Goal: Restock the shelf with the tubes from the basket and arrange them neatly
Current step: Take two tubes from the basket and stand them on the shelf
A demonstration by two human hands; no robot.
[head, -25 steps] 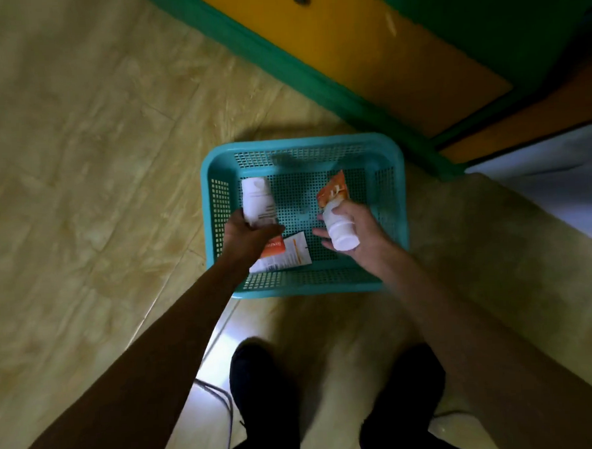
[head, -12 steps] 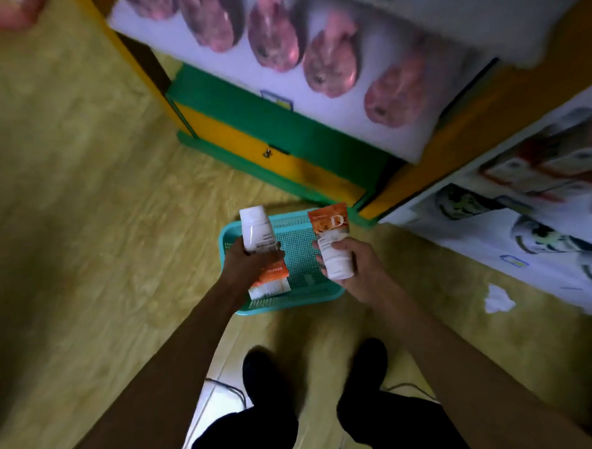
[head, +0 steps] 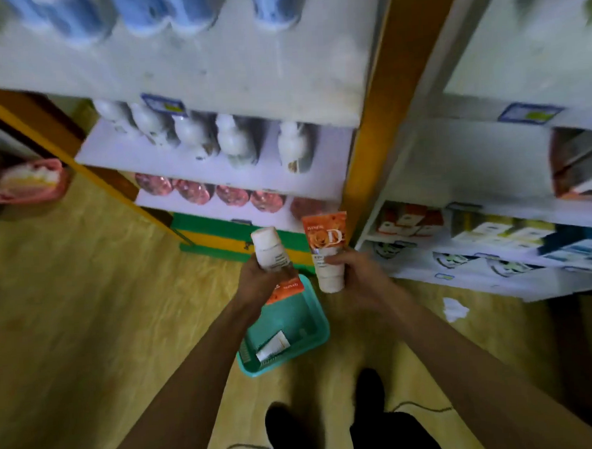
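My left hand (head: 256,288) grips a white and orange tube (head: 272,253) with its white cap pointing up. In my right hand (head: 362,275) I hold a second tube (head: 326,246), orange end up and white cap down. Both tubes are raised in front of the shelf unit (head: 215,149). The teal basket (head: 313,326) lies on the floor below my hands, and one more tube (head: 272,345) rests inside it.
The left shelf unit carries blue, white and pink bottles in rows. A second shelf unit (head: 473,167) to the right holds boxes. A pink basket (head: 28,183) stands on the floor at far left. A crumpled white scrap (head: 455,308) lies by the right shelf.
Both hands lifted their tubes out of the basket and up toward the shelves. The view tilted upward, so the basket now sits lower and the shelves fill the top.
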